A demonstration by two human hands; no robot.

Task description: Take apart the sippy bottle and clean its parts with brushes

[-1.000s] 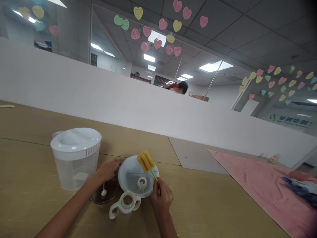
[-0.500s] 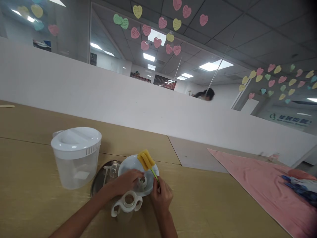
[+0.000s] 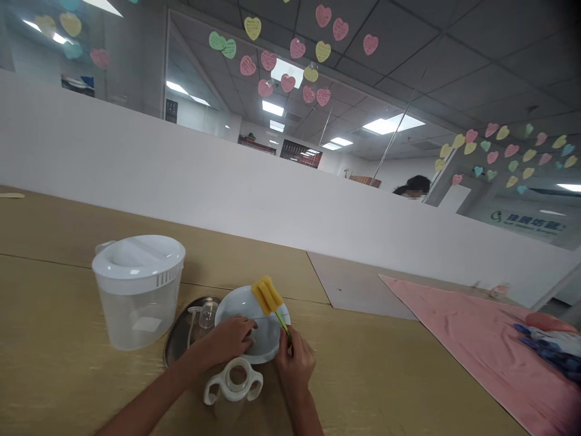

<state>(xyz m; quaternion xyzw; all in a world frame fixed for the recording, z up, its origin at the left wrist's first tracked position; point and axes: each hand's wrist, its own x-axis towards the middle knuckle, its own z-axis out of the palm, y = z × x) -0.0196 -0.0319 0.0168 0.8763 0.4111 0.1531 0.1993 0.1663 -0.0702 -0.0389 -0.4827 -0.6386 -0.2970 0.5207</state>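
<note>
My right hand is closed around the green handle of a bottle brush, its yellow sponge head up over the far side of a white bowl. Over the bowl's left side, my left hand has curled fingers; a small pale piece shows only partly beneath them. A clear baby bottle with two white side handles stands uncapped in front of the bowl. Left of the bowl, a metal tray carries a clear cap and a thin white stick-like piece.
A lidded clear plastic tub stands left of the tray. A pink cloth covers the right end of the table, with blue and white fabric on it. A white partition runs behind; a person's head shows above it.
My left hand has drawn slightly left and down, and the white ring seen beside it in the bowl is now mostly hidden. The brush stays almost still. The person behind moved right.
</note>
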